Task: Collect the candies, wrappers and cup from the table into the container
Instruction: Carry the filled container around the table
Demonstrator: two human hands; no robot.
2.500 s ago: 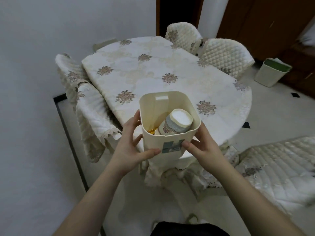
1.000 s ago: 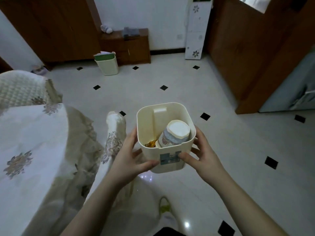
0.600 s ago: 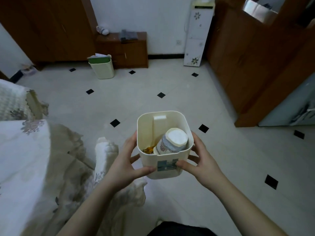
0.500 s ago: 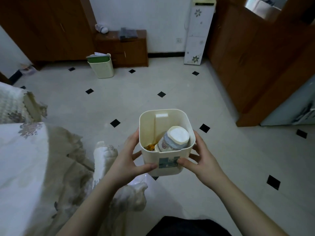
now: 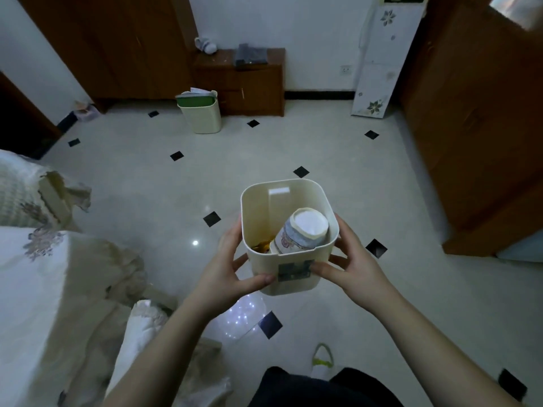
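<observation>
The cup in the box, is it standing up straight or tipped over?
Tipped. The cup leans inside the container, its base tilted up toward the camera and resting near the right wall.

A home is shown, most likely a dining room. A pale tiled floor (image 5: pixel 382 289) with small black diamond insets is seen, bounded by dark wooden doors (image 5: pixel 117 45) and a low cabinet (image 5: pixel 252 80). A waste bin (image 5: pixel 201 116) stands near the cabinet. A table (image 5: pixel 32 289) under an embroidered cloth and a quilted chair cover (image 5: pixel 20 189) lie at left.
</observation>
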